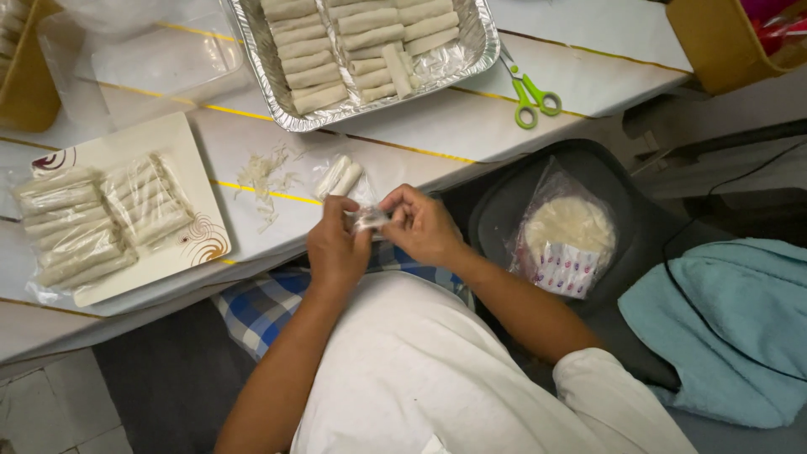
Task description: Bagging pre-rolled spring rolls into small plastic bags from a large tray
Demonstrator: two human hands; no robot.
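Clear plastic wrap (368,218) is pinched between the left hand (336,248) and right hand (424,225), both closed on it. Two pale wrapped rolls (338,177) lie just beyond the fingers; green-handled scissors (530,94) sit farther off, right.

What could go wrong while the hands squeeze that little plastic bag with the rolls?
1. The left hand and right hand pinch the clear bag at the table edge; its two rolls might slide off.
2. The plate of wrapped bundles sits near that edge, so an elbow bump could tip it.
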